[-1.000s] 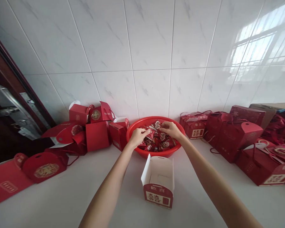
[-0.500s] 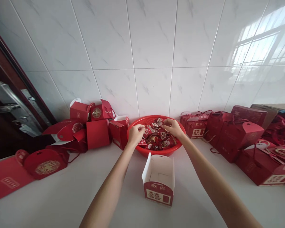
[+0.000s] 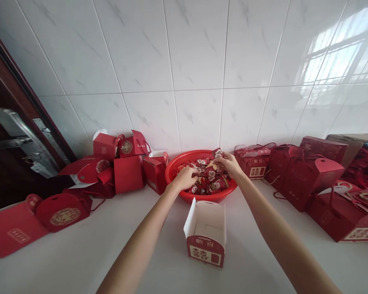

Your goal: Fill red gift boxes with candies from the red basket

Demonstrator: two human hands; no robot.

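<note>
A red plastic basket (image 3: 171, 179) full of wrapped candies (image 3: 213, 176) stands against the tiled wall. Over its left side my left hand (image 3: 185, 179) reaches in, fingers bent down among the candies; what they grip, if anything, is hidden. Above the basket's right side, my right hand (image 3: 228, 163) pinches a dark red wrapped candy (image 3: 217, 153) with pale lettering. In front of the basket an open gift box (image 3: 205, 249), red with a white inside, stands upright on the white table; no candy shows inside it.
Several red gift boxes (image 3: 129, 173) are piled at the left, near a dark door with a metal handle (image 3: 15, 126). More red gift boxes (image 3: 309, 175) stand at the right, beside a heap of dark red ribbon (image 3: 363, 167).
My left hand has moved right and down into the candies. My right hand has lifted a candy slightly toward the basket's back rim. The view has shifted a little.
</note>
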